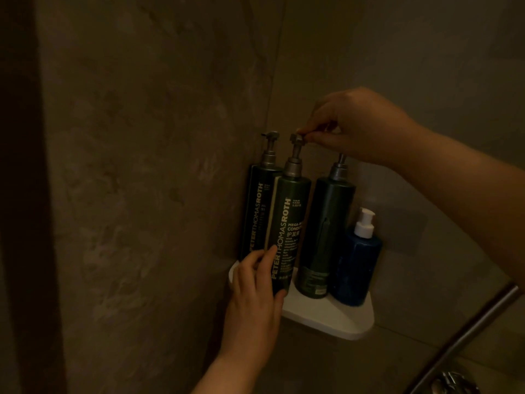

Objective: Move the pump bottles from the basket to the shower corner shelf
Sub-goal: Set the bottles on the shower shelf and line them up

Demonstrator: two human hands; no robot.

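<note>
Four pump bottles [324, 237] on shelf [341, 319], left fingers [267, 260] gripping conditioner bottle [289, 211], right fingers [312, 137] pinching its pump [297, 140].

Dim warm light, everything murky. Two walls meet at a corner seam [279, 66] that runs up just left of the right hand [360, 123]. Left wall [142, 166], left of the left hand [252, 285]: mottled brown, stone or plaster look, can't tell which. Right wall [426, 52], above and behind the right hand: smoother, plainer. Dark vertical band [17, 194] far left of the left hand. Metal bar [468, 328] slants low, right of the left hand, with a shiny fitting [454, 382] just beside its lower end
</note>
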